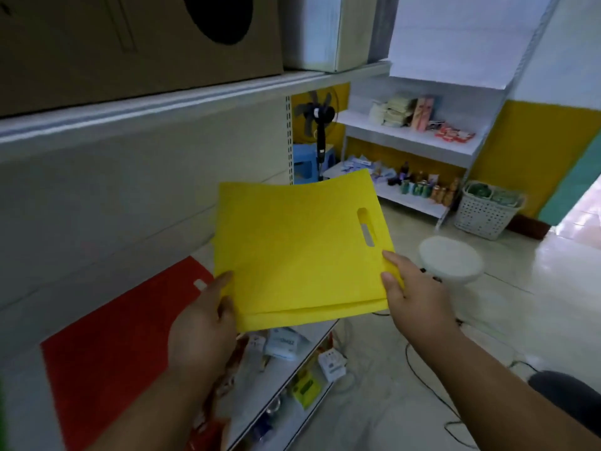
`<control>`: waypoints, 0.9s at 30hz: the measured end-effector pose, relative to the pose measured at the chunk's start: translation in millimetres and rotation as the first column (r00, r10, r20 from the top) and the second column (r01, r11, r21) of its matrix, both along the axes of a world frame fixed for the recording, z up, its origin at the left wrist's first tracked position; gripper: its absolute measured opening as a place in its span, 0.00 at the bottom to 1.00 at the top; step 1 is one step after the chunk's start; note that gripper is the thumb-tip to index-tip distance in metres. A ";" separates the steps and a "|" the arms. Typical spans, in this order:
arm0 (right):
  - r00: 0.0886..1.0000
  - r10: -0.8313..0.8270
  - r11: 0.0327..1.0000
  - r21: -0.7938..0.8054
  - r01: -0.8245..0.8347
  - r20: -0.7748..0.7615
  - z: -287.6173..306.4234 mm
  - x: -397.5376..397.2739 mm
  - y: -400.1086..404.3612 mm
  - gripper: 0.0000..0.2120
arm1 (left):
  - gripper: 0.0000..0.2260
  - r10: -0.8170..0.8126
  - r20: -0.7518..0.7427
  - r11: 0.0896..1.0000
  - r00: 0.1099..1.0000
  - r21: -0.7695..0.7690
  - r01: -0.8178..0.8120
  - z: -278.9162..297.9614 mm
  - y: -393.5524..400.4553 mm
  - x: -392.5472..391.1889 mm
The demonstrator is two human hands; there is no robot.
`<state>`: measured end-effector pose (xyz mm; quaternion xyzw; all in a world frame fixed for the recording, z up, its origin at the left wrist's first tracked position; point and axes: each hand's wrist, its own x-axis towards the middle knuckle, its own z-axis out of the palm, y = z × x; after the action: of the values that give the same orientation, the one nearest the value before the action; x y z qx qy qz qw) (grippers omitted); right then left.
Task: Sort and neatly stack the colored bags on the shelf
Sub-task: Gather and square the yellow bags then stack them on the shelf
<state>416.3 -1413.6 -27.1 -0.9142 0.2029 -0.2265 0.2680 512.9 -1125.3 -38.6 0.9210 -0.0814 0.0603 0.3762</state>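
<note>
A flat yellow bag (299,252) with a slot handle hangs in the air in front of the shelf, and a second yellow layer shows under its near edge. My left hand (201,327) grips its near left corner. My right hand (409,288) pinches its near right corner by the handle slot. A red bag (120,346) lies flat on the white shelf (39,242) below and to the left, partly hidden by my left arm.
A brown cardboard box (130,37) sits on the shelf above. Lower shelves hold small packets (283,343). A white round stool (450,263), floor cables, a white basket (484,213), a fan (317,115) and a stocked far shelf (413,138) stand to the right.
</note>
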 end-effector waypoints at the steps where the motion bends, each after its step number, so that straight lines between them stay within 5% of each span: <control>1: 0.999 0.042 0.999 0.011 -0.042 -0.004 -3.6 18.8 -8.3 0.20 | 0.20 0.012 0.012 1.000 1.000 0.013 -0.012 -2.9 -4.2 10.9; 12: 0.928 0.364 0.930 -0.018 -0.367 -0.075 -21.8 184.8 -71.3 0.20 | 0.20 0.246 -0.027 0.963 0.969 0.115 -0.242 -13.1 -47.1 89.2; 27: 0.683 0.647 0.695 -0.108 -0.711 -0.338 -55.4 304.0 -162.9 0.16 | 0.16 0.484 0.048 0.786 0.874 0.415 -0.459 -45.9 -157.6 94.4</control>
<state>720.3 -1576.6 -82.5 -0.9700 -0.1458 -0.0030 0.1944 607.3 -1282.9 -84.5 0.9716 0.1516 0.1057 0.1479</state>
